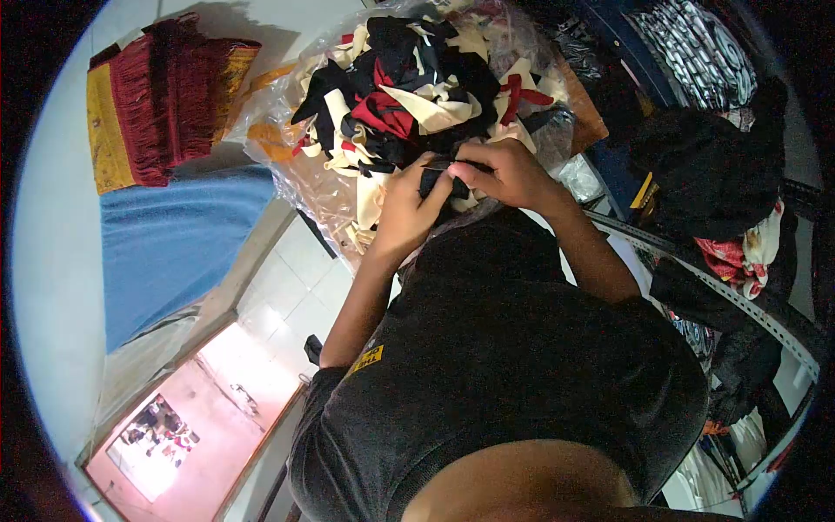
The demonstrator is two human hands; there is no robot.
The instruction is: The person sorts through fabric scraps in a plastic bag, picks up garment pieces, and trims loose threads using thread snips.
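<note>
My left hand (410, 202) is closed on a piece of black fabric (435, 178), thumb pointing up along it. Close by on the right, my right hand (506, 172) has thumb and index finger pinched together at the edge of the same piece. A thin pale line, perhaps a thread, shows between the two hands. Just beyond them lies a heap of fabric scraps (426, 109) in black, cream and red. The heap sits in a large clear plastic bag (326, 204) whose crumpled sides spread around it.
A red and yellow fringed cloth (170, 100) and a blue towel (174, 248) hang at the left. Stacked striped cloth (700, 52) and a black bundle (704, 174) are on the right, beside a perforated metal rail (739, 300). A doorway (196, 418) shows at lower left.
</note>
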